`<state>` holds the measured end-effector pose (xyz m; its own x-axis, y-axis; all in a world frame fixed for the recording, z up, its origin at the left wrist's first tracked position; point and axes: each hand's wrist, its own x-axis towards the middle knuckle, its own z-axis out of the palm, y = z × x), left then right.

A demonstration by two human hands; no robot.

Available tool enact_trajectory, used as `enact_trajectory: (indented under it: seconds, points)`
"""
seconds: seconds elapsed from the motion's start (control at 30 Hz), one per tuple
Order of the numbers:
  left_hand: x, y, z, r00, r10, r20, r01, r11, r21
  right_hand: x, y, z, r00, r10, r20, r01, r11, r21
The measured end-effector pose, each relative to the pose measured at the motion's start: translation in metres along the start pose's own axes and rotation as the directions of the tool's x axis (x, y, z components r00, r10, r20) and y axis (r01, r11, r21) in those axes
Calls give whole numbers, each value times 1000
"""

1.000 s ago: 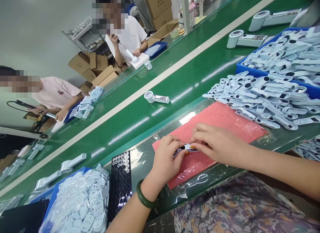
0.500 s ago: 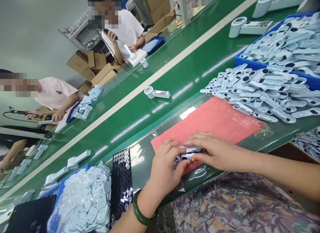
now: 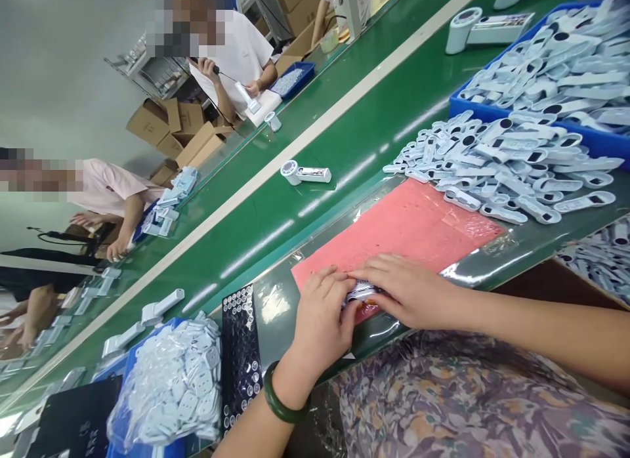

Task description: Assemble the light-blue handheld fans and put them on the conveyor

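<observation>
My left hand (image 3: 322,320) and my right hand (image 3: 406,291) meet over the near edge of a pink mat (image 3: 408,225). Both are closed on a small white plastic part (image 3: 361,291), pressing it down against the mat. Most of the part is hidden under my fingers. A green bangle (image 3: 280,399) sits on my left wrist. A black tray of small round pieces (image 3: 239,353) lies just left of my left hand.
A heap of white handle shells (image 3: 497,166) lies right of the mat, beside a blue bin (image 3: 541,58) full of them. A blue bin of white covers (image 3: 167,386) is at lower left. Assembled units (image 3: 305,173) lie on the green conveyor (image 3: 256,208). Two people work across it.
My hands have drawn slightly nearer on the mat and now cover the part more fully. The view has shifted a little, and the units on the conveyor have moved slightly.
</observation>
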<state>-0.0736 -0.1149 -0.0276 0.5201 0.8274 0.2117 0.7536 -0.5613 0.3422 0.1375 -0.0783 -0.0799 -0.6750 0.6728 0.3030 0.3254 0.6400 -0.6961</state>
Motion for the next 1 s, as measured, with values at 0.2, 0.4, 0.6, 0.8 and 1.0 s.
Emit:
enact_trajectory:
  seconds: [0.2,0.4,0.6,0.8,1.0]
  points:
    - [3,-2,-1,999,-17,49,17,1000,-4,0,-2,6,1000,-2,-31,0,998,-70]
    - [9,-9,-12,988,-12,153,23,997,-69,5,3,-5,999,15,47,-16,1000,17]
    - [12,-18,-14,997,-61,42,64,995,-73,13,7,-10,996,85,27,-86,995,54]
    - [14,-31,-3,981,-195,-1,194,975,-107,24,8,-9,988,-45,-145,0,955,-295]
    - [11,-30,17,954,-255,-160,234,962,-139,27,2,-8,975,-145,-165,67,911,-406]
